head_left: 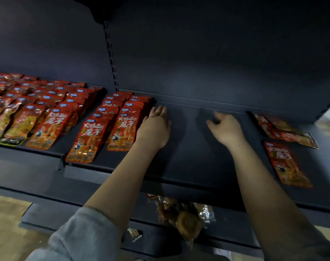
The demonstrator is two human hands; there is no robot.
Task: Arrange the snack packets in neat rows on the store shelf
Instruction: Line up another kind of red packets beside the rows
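Red snack packets lie in overlapping rows on the dark shelf [194,162]. Two rows [96,132] sit just left of my left hand [156,125], whose straight fingers rest flat beside the right row [126,125], its edge touching those packets. My right hand [224,127] hovers over the bare middle of the shelf with fingers loosely bent, holding nothing. Loose packets lie to the right: a single one [286,164] near the front and a small untidy pile [284,130] behind it.
More rows of red packets [28,106] fill the shelf section to the left, past a slotted upright [111,59]. On the lower shelf under my arms lie clear-wrapped snacks [183,217] and a small packet [135,234]. The shelf's back wall rises behind.
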